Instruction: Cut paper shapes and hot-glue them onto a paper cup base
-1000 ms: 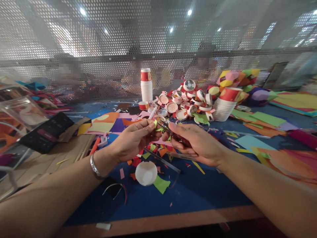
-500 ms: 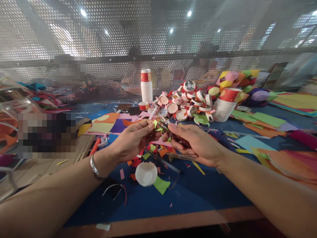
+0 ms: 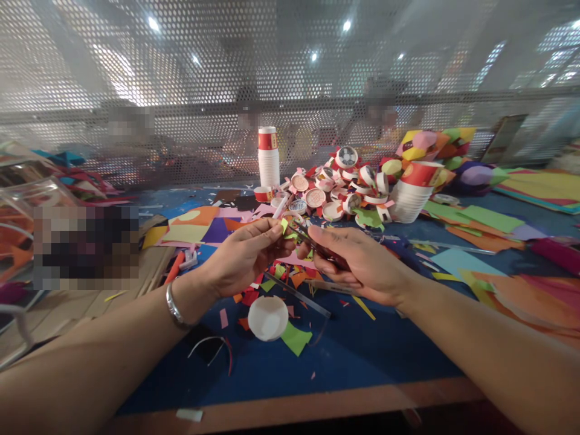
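Over the middle of the table, my left hand [image 3: 247, 254] is closed, pinching a small yellow-green piece of paper [image 3: 284, 225] between thumb and finger. My right hand [image 3: 356, 263] wraps round a dark hand tool [image 3: 312, 237] whose narrow front end points left, close to the paper. Most of the tool is hidden by my fingers, so its exact kind does not show. Below both hands lies a white round cup bottom [image 3: 267, 318], with a green paper scrap [image 3: 297, 338] beside it. Colourful paper scraps [image 3: 296, 278] and a clear ruler-like strip [image 3: 301, 295] are under my hands.
Behind my hands rises a heap of cut cup bottoms [image 3: 333, 193]. Stacked paper cups stand left [image 3: 269, 163] and right [image 3: 412, 193] of it. Coloured paper sheets [image 3: 539, 302] cover the right side. A perforated metal screen [image 3: 190, 72] closes off the back; blurred people sit beyond it.
Almost nothing differs. Both hands, the yellow-green paper and the dark tool keep nearly the same places.
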Motion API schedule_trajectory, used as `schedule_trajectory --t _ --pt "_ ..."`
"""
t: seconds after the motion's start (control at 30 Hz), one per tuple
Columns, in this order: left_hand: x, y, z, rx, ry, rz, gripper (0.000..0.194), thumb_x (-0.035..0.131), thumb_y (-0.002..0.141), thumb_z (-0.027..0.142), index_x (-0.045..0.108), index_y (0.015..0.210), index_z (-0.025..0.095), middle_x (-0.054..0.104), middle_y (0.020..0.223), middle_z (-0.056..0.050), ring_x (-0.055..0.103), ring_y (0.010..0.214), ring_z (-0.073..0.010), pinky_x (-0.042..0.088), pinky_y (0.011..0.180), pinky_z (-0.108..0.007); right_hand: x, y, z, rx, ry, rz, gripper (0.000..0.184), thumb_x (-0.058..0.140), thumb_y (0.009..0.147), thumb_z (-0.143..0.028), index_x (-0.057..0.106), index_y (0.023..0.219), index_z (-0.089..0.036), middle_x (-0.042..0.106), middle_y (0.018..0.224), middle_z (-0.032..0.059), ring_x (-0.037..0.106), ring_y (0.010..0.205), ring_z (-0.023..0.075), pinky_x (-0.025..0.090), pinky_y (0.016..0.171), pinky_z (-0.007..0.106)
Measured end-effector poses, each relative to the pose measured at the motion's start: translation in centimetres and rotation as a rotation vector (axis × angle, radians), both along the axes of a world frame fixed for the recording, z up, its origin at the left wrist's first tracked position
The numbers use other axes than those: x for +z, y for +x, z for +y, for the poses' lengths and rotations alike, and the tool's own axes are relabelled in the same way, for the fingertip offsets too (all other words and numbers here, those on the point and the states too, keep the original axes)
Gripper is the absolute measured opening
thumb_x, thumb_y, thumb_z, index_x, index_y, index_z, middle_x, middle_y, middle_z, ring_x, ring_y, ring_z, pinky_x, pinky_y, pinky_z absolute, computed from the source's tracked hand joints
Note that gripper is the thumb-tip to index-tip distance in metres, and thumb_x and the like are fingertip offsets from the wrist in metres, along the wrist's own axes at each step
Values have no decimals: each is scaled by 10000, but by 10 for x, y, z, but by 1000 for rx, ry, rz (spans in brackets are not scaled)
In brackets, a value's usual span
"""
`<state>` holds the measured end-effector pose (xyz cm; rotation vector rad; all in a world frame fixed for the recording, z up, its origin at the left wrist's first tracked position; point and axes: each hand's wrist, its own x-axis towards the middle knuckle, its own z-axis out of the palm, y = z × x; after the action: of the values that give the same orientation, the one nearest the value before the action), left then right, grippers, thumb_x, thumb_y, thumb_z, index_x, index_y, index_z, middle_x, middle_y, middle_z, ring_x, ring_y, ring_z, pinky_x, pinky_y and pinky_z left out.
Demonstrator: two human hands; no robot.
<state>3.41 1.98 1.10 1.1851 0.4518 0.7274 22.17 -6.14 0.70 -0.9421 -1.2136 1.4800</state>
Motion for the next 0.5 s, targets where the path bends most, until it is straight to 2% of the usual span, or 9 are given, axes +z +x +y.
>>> schedule_trajectory --t 0.5 --pt "-2 0 1 12 44 -10 122 604 944 169 623 833 124 652 781 -30 642 743 -105 513 747 -206 1 0 -2 -20 5 -30 400 587 961 -515 691 824 -153 429 520 -71 240 336 9 163 333 164"
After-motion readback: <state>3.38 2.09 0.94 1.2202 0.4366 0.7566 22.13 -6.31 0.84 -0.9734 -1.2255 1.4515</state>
